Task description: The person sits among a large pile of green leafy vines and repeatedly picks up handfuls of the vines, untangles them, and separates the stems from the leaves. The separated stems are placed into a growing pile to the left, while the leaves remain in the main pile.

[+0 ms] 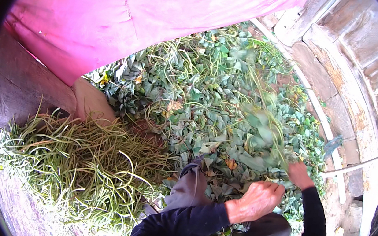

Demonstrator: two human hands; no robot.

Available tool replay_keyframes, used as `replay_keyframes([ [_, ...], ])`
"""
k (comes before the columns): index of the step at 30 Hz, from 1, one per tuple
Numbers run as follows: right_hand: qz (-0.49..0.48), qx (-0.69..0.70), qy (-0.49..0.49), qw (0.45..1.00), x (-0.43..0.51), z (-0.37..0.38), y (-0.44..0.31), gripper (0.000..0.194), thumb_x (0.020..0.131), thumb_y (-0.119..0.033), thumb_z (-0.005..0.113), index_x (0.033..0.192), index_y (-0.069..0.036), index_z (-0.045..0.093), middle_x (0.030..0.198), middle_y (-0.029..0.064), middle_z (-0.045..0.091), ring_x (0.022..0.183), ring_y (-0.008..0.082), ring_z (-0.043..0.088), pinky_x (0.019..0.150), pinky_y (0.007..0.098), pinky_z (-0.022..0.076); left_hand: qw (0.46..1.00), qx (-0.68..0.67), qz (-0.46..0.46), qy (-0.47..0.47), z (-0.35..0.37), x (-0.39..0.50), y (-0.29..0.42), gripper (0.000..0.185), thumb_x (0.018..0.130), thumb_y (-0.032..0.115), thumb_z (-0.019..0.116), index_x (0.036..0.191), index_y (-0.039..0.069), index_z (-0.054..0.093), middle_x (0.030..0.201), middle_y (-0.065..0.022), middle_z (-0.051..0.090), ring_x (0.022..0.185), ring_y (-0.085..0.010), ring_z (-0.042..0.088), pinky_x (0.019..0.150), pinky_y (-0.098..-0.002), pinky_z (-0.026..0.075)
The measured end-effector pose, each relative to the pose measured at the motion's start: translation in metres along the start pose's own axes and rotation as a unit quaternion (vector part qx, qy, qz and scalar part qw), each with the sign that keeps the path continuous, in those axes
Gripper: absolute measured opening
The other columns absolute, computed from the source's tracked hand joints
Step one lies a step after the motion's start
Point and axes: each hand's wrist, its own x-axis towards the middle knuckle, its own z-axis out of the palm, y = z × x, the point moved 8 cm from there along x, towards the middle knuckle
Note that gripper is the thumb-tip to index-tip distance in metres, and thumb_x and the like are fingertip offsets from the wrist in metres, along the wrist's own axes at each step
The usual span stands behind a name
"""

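My right hand (298, 174) grips a bunch of leafy green vines (277, 136), which look like sweet potato vines. They reach up and away from the fist, blurred by motion. Just to its left is my left hand (257, 201), its fingers curled in and seen from the back. Whether anything is pinched in those fingers is hidden. Under and beyond both hands spreads a thick layer of cut vines and leaves (207, 109), with a few yellow and brown leaves among the green. To my left lies a large heap of bare green stems (81, 161), stripped of leaves.
Pink cloth (159, 11) hangs across the upper left. Below it is a thick wooden log or post (26, 87). A wooden plank wall (369, 62) curves along the right, with a pale pole (323, 117) on the ground and a thin stick (363, 166) leaning near my right hand.
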Motion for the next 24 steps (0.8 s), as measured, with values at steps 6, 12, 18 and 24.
replay_keyframes([
  [6, 0.341, 0.065, -0.363, 0.865, -0.259, 0.073, 0.022, 0.048, 0.065, -0.03, 0.07, 0.106, -0.009, 0.059, 0.099, 0.0148, 0.06, 0.104, 0.0315, 0.053, 0.088, 0.0508, 0.0399, 0.992, 0.049, 0.051, -0.104, 0.052, -0.006, 0.02, 0.014, 0.064, 0.006, 0.057, 0.075, 0.003, 0.05, 0.068, -0.009, 0.055, 0.066, -0.0254, 0.059, 0.057, -0.0362, 0.048],
  [12, 0.329, 0.285, -0.245, 0.867, -0.159, 0.077, 0.023, 0.061, 0.068, -0.028, 0.07, 0.122, -0.009, 0.05, 0.113, 0.0217, 0.054, 0.107, 0.0356, 0.05, 0.092, 0.0397, 0.041, 0.911, 0.142, 0.083, -0.377, 0.128, -0.035, 0.024, 0.018, 0.067, 0.007, 0.06, 0.083, 0.001, 0.056, 0.078, -0.0108, 0.062, 0.073, -0.0235, 0.062, 0.061, -0.0329, 0.049],
  [18, 0.304, 0.427, -0.007, 0.852, -0.002, 0.074, 0.056, 0.04, 0.08, -0.029, 0.061, 0.109, -0.001, 0.059, 0.104, 0.0204, 0.061, 0.096, 0.0337, 0.059, 0.084, 0.0387, 0.0461, 0.922, 0.188, 0.045, -0.335, 0.133, -0.025, 0.01, 0.017, 0.068, 0.01, 0.06, 0.083, 0.002, 0.058, 0.078, -0.0101, 0.063, 0.076, -0.0238, 0.062, 0.063, -0.032, 0.049],
  [24, 0.459, 0.257, -0.072, 0.847, 0.033, 0.172, 0.059, 0.041, 0.079, -0.032, 0.06, 0.105, 0.0, 0.056, 0.094, 0.0221, 0.062, 0.091, 0.0349, 0.06, 0.08, 0.0437, 0.047, 0.93, 0.213, 0.027, -0.299, 0.121, -0.013, -0.005, 0.018, 0.065, 0.009, 0.061, 0.081, 0.003, 0.058, 0.075, -0.0086, 0.061, 0.071, -0.0228, 0.06, 0.062, -0.0321, 0.048],
])
